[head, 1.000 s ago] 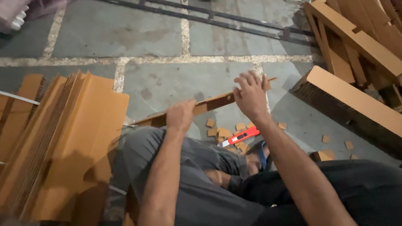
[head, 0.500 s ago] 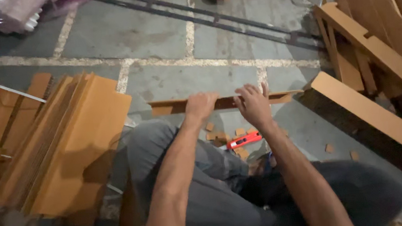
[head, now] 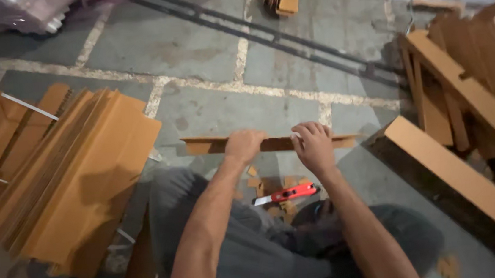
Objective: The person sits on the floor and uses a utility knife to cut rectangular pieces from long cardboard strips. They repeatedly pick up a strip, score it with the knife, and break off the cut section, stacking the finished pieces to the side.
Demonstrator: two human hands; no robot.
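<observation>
Both forearms reach forward from the bottom edge, bare, converging over the lap. Left hand (head: 244, 144) is closed over the cardboard strip (head: 271, 142) from above, knuckles up, fingers wrapped across its top edge. Right hand (head: 314, 146) sits just beside it on the same strip, fingers curled over the top edge, thumb side toward the left hand; the two hands are near each other but apart, a short length of strip showing between them. Both hands grasp the strip; neither is released.

Strip: long, narrow, brown corrugated cardboard, folded into an angle profile, held roughly level above the floor, running left to right ahead of the knees. Its ends stick out past both hands.

Below the hands, on the floor between the legs, lies a red utility knife (head: 287, 194) with its pale blade pointing left, among small square cardboard offcuts (head: 254, 171). Legs in grey trousers (head: 207, 220), folded.

At left a thick stack of cardboard sheets (head: 78, 183) leans fanned, flat faces smooth, cut edges showing flutes. At right a long cardboard beam (head: 459, 174) lies diagonally, with a loose pile of similar angle pieces (head: 475, 77) behind it.

Floor (head: 191, 36): grey concrete slabs, pale mortar joints, stained; a dark rail (head: 274, 38) crosses diagonally at top. Dim light
</observation>
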